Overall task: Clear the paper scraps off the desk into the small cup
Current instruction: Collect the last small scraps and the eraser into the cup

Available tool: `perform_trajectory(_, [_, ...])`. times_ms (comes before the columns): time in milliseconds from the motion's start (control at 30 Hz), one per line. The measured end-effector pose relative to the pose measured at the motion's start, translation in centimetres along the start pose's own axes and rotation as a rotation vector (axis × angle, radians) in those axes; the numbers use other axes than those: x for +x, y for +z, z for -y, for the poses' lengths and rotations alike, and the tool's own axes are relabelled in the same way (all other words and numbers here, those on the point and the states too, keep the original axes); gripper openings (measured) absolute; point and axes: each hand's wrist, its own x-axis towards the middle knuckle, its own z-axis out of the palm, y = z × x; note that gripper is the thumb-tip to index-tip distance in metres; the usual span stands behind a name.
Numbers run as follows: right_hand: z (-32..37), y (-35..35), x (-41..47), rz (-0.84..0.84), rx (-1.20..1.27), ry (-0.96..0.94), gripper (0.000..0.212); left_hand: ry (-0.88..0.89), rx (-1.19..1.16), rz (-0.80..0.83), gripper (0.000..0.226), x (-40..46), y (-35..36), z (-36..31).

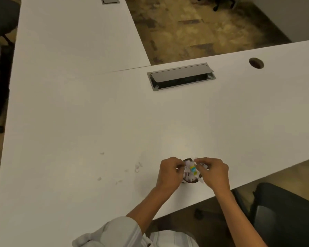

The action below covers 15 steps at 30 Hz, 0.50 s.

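Nearest the camera, at about 6 o'clock in the view, a pale striped sleeve [118, 232] is pushed up above the left forearm, and both bare arms reach forward onto the white desk [96, 113]. The left hand [169, 172] and the right hand [212, 172] meet over a small dark cup [190, 180] that stands close to the desk's near edge, between the two hands. Both hands are curled narrow, fingertips pinched on a crumpled white paper scrap [192, 169] with a blue and yellow patch — it sits at the cup's mouth, on top of other white bits already inside (how far it has gone in cannot be told). A white corner of paper also sticks out below the right hand at the cup's 4 o'clock side. Toward 9 o'clock from the cup, several loose paper scraps [137, 167] lie on the desk, small and pale, the nearest just beside the left hand and the others scattered farther off — one tiny bit lies at about 10 o'clock, well apart. A dark chair [284, 211] stands at 4 o'clock past the desk edge. Farther on, at 12 o'clock from the cup, a grey cable hatch [181, 75] is set in the desk with its lid tilted open, and a round grommet hole [256, 63] sits at 1 o'clock. Beyond lies patterned brown carpet [203, 29].
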Motion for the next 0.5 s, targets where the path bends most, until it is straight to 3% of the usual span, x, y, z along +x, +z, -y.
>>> perform_trajectory(267, [-0.5, 0.7, 0.2, 0.044, -0.026, -0.006, 0.017, 0.115, 0.136, 0.050, 0.012, 0.2, 1.7, -0.7])
perform_trajectory(500, [-0.8, -0.1, 0.0, 0.139, -0.026, -0.002, 0.031, 0.256, 0.275, 0.067, 0.029, -0.3, 1.2, -0.3])
